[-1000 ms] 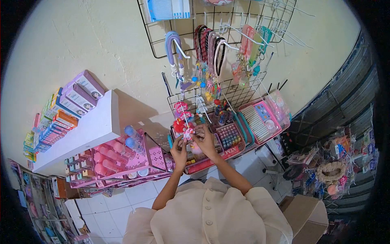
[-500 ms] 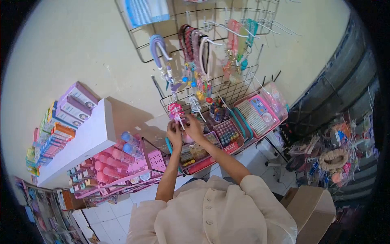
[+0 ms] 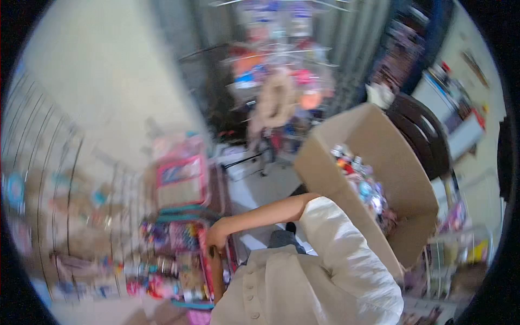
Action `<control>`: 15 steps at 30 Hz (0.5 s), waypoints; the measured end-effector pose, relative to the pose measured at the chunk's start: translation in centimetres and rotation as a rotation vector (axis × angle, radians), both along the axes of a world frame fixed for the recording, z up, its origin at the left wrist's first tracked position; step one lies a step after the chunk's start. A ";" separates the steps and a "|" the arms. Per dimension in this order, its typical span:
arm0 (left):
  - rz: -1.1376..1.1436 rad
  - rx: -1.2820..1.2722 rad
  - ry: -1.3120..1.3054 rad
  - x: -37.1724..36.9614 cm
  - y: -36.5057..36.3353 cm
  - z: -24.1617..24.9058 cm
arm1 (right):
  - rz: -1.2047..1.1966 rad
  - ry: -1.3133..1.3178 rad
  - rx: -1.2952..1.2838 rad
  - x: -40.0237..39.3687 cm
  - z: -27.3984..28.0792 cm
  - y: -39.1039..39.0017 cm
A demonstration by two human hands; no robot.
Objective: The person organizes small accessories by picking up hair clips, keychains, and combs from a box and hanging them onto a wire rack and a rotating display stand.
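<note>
My right hand is at the red edge of a tray of small goods, with the fingers bent down and blurred. Just below it, my left hand shows only in part, close against or behind the right one, above the left forearm. Motion smear hides the fingers of both hands and anything in them. Inside the tray, beside the hands, lie small colourful packs and rows of little items. A pink-rimmed box stands just beyond the tray.
A large open cardboard box with shiny, colourful small items stands to my right. Ahead hangs a rack of packaged accessories. Wire grid panels line the left wall. A dark brown chair sits behind the cardboard box.
My view has swung to the right, so the cardboard box and hanging rack are now more central. My hands, earlier at a pink item on the wire grid, now appear together at the tray's edge.
</note>
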State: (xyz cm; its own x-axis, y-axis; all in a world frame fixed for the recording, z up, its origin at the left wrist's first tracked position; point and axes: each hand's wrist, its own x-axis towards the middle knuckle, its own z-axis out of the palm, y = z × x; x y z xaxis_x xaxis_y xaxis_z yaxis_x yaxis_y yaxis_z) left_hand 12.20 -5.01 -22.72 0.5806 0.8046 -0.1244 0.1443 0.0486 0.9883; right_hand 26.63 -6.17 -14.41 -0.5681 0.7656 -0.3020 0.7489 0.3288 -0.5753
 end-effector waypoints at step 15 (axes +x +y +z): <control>-0.970 0.624 -0.412 38.4 -19.3 21.0 | -1.455 0.119 0.524 27.0 8.9 -35.7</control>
